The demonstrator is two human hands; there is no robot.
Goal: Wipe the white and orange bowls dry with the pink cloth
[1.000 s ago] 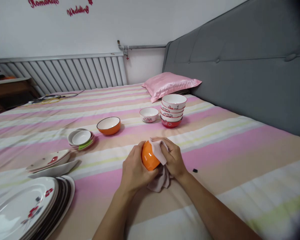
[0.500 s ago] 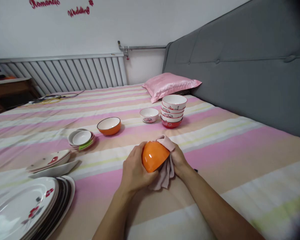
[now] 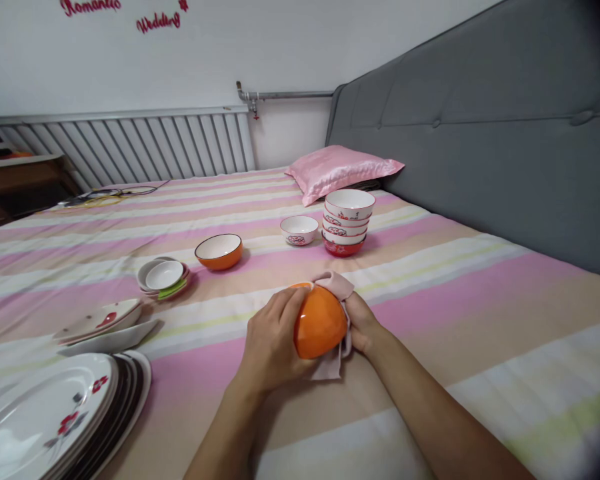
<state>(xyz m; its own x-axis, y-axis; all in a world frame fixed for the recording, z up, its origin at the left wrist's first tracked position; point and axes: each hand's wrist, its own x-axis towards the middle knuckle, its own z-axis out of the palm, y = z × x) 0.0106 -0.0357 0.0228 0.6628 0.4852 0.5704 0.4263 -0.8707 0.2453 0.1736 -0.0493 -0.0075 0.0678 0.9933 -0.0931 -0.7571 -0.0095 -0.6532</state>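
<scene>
My left hand (image 3: 270, 340) is wrapped round an orange bowl (image 3: 321, 324), which is turned with its underside towards me. Behind the bowl my right hand (image 3: 361, 325) is closed on a pale pink cloth (image 3: 336, 285) that drapes over the bowl's far rim and hangs beneath it. Both hands hover just above the striped bedspread (image 3: 430, 293). Most of my right fingers are hidden by the bowl and cloth.
A second orange bowl (image 3: 219, 251) sits further back, with a small white bowl (image 3: 299, 229) and a stack of patterned bowls (image 3: 346, 223) beyond. Small dishes (image 3: 163, 276), flat plates (image 3: 103, 323) and a plate stack (image 3: 55, 420) lie left. A pink pillow (image 3: 341, 169) meets the grey headboard (image 3: 480, 127).
The orange bowl has been rotated, so more of its underside faces me. My right hand and cloth slid from the bowl's near side to behind its far rim.
</scene>
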